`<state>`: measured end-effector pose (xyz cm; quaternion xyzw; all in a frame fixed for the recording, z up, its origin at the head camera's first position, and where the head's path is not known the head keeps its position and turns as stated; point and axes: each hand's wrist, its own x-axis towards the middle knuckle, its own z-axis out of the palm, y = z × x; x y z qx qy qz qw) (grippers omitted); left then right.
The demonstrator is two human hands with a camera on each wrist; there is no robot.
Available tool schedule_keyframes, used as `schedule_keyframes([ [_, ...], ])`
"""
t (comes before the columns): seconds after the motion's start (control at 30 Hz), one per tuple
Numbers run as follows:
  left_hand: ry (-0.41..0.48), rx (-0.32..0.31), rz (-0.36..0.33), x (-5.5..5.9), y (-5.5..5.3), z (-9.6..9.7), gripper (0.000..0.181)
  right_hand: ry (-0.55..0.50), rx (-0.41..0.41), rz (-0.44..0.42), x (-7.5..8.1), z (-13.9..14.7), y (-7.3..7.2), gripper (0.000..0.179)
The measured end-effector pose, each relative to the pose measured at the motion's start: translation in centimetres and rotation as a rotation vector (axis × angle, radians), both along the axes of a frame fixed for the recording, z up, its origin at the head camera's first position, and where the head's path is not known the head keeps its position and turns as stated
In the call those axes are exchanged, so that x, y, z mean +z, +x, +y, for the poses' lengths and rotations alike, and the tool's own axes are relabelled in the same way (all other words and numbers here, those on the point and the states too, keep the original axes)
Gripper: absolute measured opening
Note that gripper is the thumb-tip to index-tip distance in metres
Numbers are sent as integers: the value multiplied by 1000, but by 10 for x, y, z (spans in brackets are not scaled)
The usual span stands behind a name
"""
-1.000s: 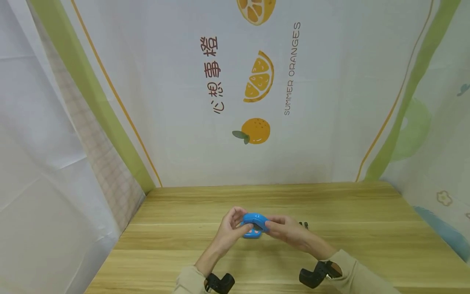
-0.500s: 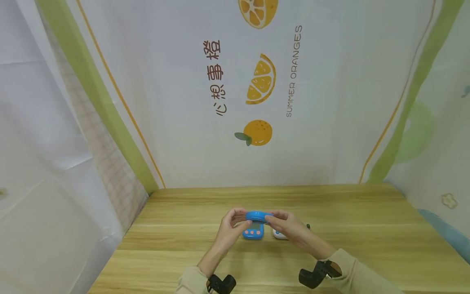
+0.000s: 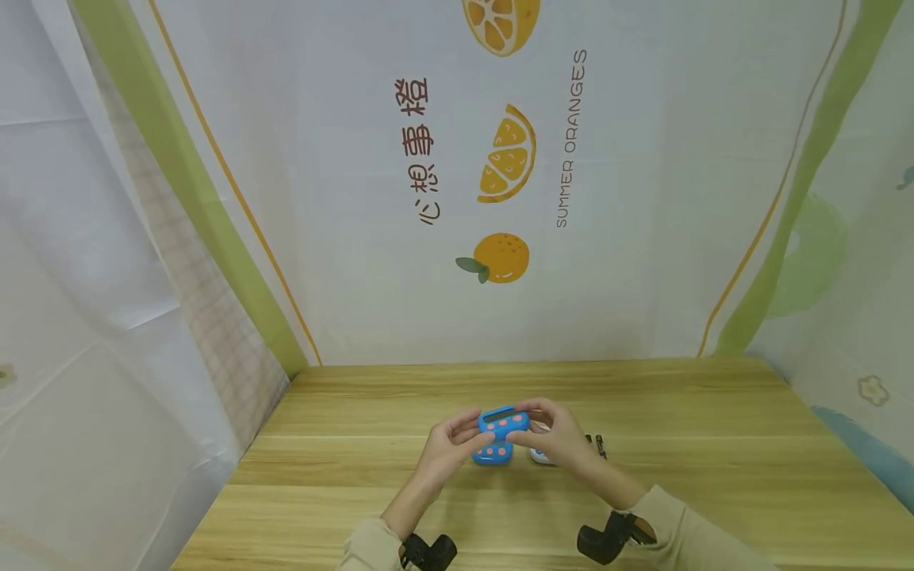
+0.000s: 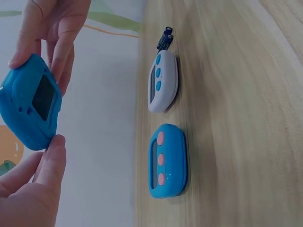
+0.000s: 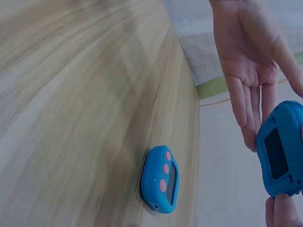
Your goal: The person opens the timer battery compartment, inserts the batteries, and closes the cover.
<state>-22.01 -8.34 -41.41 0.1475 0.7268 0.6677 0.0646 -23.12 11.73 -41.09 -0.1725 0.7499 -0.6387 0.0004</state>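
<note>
Near the bottom centre of the head view, the left hand [image 3: 448, 450] and the right hand [image 3: 564, 440] grasped one blue device [image 3: 503, 426] between them, thumbs on its near face and fingers at its sides. The device was a glossy, plastic-looking block with rounded corners, raised clear of the bench [image 3: 343, 484] and tilted, its row of round coral buttons turned toward the head camera. The left wrist view showed its other face at the left of the frame, with a dark rectangular recess in the smooth shell.

Just below it in the head view, a second blue device [image 3: 493, 454] lay on the bench, likewise rounded and coral-buttoned, with a grey window. To its right and apart from it sat a white device [image 4: 163, 82] with three blue oval buttons, partly hidden by the right hand in the head view. Small dark cylinders [image 4: 165, 39] lay near its far end, at the upper middle of the left wrist view. The bench had a pale, streaked wood grain; behind it hung white cloth [image 3: 343, 262] printed with oranges.
</note>
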Motion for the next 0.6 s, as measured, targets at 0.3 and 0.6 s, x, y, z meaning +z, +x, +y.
schedule_keyframes([
  [0.3, 10, -25, 9, 1, 2, -3, 62, -5, 130, 88, -6, 2, -2, 64],
  [0.6, -30, -84, 69, 9, -3, -32, 64, 84, 231, 114, -1, -11, -10, 67],
])
